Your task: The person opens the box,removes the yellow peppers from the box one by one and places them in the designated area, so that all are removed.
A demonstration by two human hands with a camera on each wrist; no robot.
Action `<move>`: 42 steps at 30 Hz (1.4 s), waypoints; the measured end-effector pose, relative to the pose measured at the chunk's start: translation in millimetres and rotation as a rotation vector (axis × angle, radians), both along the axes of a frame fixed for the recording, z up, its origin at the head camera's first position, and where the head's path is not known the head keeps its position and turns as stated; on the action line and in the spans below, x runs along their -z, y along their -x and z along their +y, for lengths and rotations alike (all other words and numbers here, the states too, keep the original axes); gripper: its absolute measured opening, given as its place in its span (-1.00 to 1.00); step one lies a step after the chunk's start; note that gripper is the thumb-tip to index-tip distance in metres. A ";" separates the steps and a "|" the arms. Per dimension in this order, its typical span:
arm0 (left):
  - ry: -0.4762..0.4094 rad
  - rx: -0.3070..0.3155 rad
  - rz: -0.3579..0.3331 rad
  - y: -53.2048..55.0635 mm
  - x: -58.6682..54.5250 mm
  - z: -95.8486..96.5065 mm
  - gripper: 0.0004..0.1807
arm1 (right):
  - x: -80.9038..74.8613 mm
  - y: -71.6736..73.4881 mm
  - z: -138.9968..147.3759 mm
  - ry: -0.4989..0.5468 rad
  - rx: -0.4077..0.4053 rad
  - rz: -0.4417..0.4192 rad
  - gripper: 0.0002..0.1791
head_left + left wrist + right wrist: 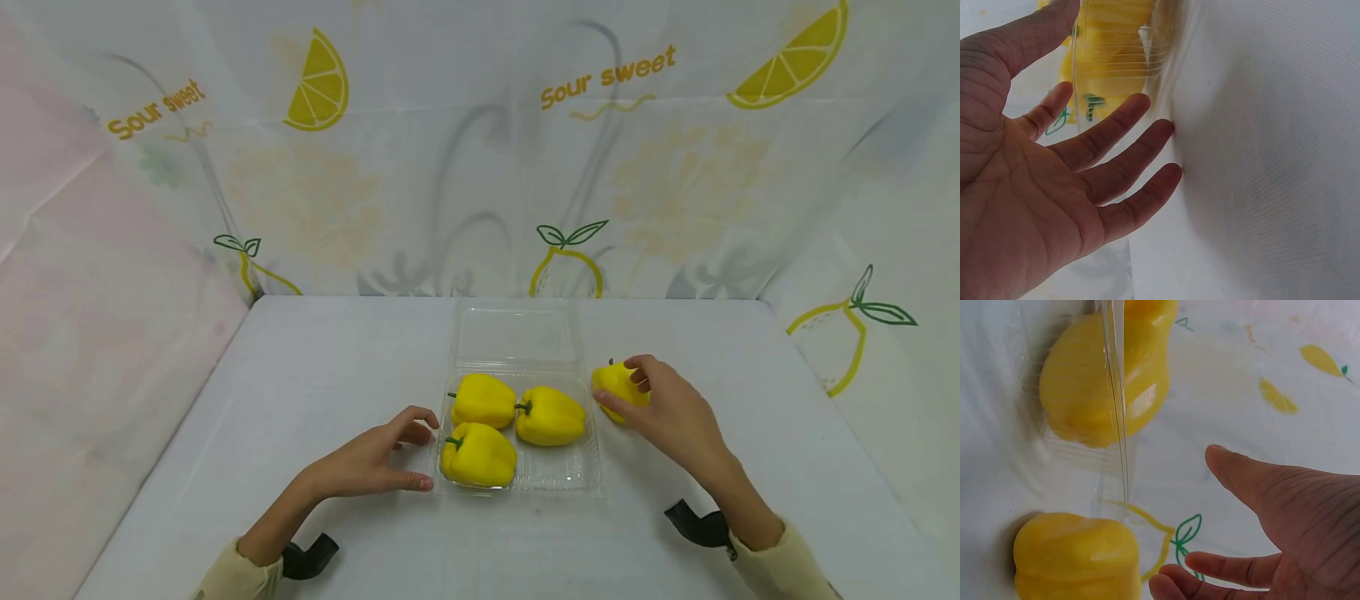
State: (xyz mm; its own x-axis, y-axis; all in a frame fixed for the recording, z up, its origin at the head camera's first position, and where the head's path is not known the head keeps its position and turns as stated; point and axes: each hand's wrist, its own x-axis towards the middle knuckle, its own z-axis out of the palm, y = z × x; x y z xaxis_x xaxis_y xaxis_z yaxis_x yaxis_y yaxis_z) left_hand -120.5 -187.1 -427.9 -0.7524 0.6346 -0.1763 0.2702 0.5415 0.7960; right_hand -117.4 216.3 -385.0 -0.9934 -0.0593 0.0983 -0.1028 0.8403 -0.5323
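Note:
Three yellow bell peppers lie in a clear plastic clamshell box: one at the back left, one at the front left and one at the right. The box's lid is folded back. Beside the box's left wall is my left hand, fingers spread and palm empty, fingertips near the table in the left wrist view. A fourth yellow bell pepper stands on the table right of the box, stem up. My right hand hovers at it; the right wrist view shows thumb and fingers apart, with the pepper beyond them.
A white cloth covers the table. Behind it hangs a curtain printed with lemons and words, reaching round both sides. A black strap piece sits at the left wrist, another at the right.

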 end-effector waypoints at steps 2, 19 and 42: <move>0.001 -0.001 0.001 0.0 0.2 -0.2 -0.28 | -0.3 -1.8 -4.5 0.002 -0.012 0.000 -0.15; -0.005 0.007 0.004 0.2 0.8 -0.2 -0.28 | 3.9 -11.1 -30.2 -0.006 -0.112 0.034 -0.28; -0.006 0.009 0.004 2.1 2.1 -0.7 -0.29 | 8.7 -14.6 -56.4 0.044 -0.310 0.112 -0.32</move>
